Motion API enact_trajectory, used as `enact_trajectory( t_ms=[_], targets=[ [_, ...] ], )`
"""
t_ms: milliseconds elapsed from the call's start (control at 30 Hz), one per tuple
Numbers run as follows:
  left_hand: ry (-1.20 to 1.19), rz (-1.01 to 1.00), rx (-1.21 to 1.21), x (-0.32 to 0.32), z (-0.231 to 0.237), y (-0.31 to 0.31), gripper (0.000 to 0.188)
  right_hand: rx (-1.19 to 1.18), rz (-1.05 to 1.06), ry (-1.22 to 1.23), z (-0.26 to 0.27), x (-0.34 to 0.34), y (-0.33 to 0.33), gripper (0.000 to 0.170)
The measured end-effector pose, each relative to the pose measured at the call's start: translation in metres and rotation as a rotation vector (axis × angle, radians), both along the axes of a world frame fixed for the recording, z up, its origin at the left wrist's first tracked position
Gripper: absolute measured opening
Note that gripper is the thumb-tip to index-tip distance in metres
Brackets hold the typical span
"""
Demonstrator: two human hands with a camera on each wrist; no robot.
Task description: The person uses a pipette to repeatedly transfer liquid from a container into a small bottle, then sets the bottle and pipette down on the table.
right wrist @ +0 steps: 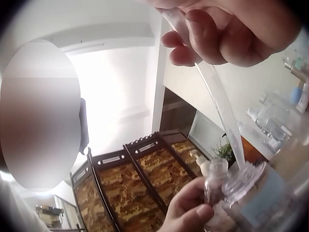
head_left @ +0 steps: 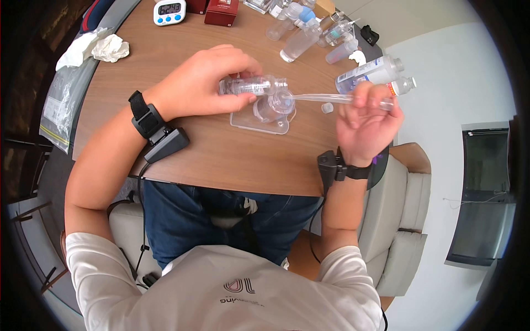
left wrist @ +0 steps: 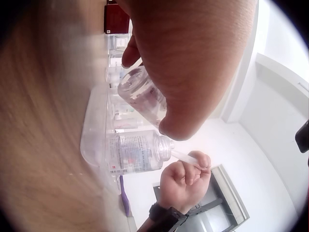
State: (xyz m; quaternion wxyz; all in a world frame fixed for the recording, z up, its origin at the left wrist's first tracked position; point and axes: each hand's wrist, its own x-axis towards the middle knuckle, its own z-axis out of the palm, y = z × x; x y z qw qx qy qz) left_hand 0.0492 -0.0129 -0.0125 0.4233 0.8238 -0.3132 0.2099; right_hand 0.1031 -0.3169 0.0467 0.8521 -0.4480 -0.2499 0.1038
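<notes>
My left hand (head_left: 201,83) grips a small clear bottle (head_left: 251,85), which lies nearly on its side in the head view, its open neck pointing right. Close beside that neck is the mouth of a wider clear bottle (head_left: 269,110) with a printed label, standing on a shallow clear tray (head_left: 256,127). Between thumb and fingers, my right hand (head_left: 369,129) pinches a clear plastic dropper (right wrist: 223,108). The dropper slants down, its lower end at the wider bottle's mouth. In the left wrist view, the small bottle (left wrist: 147,99) tilts above the tray, partly hidden by my hand.
A small white cap (head_left: 327,107) lies right of the tray. Labelled bottles (head_left: 367,75) stand at the right edge, and several clear bottles (head_left: 301,40) at the back. A white timer (head_left: 169,12), a red box (head_left: 222,12) and crumpled tissue (head_left: 111,48) are at the far left.
</notes>
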Motion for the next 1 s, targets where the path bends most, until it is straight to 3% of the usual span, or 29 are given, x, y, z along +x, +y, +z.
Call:
enact_trajectory(
  t_ms=[167, 467, 1000],
  targets=[
    [0.001, -0.011, 0.029, -0.001, 0.004, -0.001, 0.033, 0.220, 0.052, 0.028, -0.003, 0.010, -0.017, 0.038],
    [-0.011, -0.018, 0.045, -0.002, 0.006, -0.001, 0.032, 0.180, 0.125, -0.028, -0.015, 0.007, -0.002, 0.053],
    [-0.030, -0.002, 0.045, -0.002, 0.005, 0.000, 0.032, 0.242, 0.139, -0.022, -0.011, 0.006, -0.005, 0.055]
  ],
)
